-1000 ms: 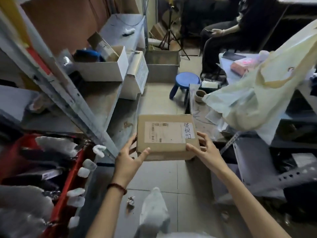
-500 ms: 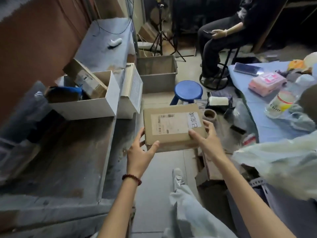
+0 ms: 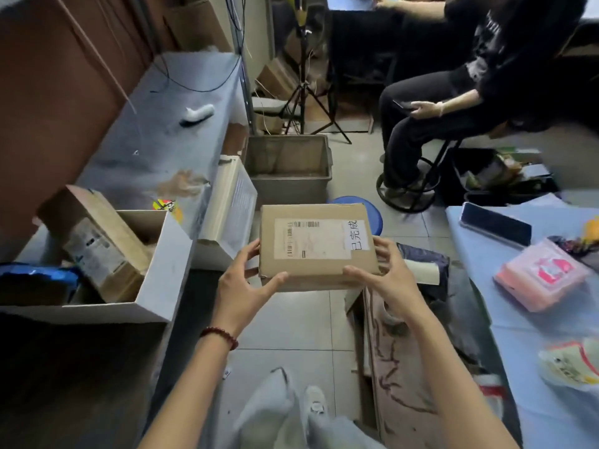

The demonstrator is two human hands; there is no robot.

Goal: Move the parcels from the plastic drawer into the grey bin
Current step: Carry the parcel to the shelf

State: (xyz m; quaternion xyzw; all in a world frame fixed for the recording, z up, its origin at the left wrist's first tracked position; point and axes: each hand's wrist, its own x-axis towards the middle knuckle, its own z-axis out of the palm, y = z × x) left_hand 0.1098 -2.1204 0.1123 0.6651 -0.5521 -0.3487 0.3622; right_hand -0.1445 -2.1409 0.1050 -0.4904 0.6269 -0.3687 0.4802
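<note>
Red-brown beads (image 3: pixel 220 337) ring the L wrist. Both hands clasp a flat rectangular cardboard parcel (image 3: pixel 316 246) w/ white printed label, held level over the tiled floor (image 3: pixel 291 322): left hand (image 3: pixel 240 293) at near-left corner, right hand (image 3: pixel 389 286) at near-right, thumbs on top. At left, a white open box (image 3: pixel 162 277) holds a tilted brown carton (image 3: pixel 107 251). Beyond: round blue stool (image 3: pixel 372 215), partly hidden, then smooth-walled grey bin (image 3: pixel 288 189) on floor.

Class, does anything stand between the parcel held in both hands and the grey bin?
Only a low blue stool, on the floor just short of the grey bin and partly hidden behind the parcel. The bin's top is open.
</note>
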